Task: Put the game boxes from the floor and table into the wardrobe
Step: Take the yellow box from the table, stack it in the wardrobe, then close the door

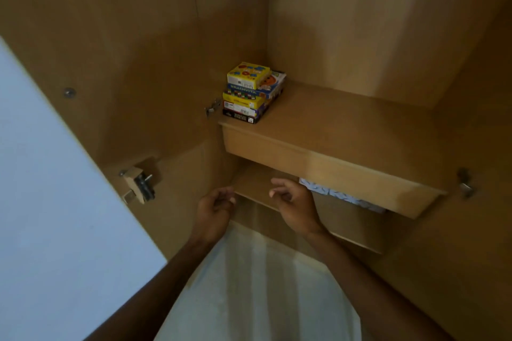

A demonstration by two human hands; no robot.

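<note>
A stack of several game boxes stands at the left end of the upper wardrobe shelf, with a small yellow box on top and a black one at the bottom. Below that shelf, in front of a lower shelf, are both my hands. My left hand has loosely curled fingers and holds nothing. My right hand is also empty, fingers apart and bent. Both hands are well below the stack, not touching it.
The open wardrobe door stands on the left with a lock on its inner side. A white and blue patterned item lies on the lower shelf under the upper one. Pale floor shows between my arms.
</note>
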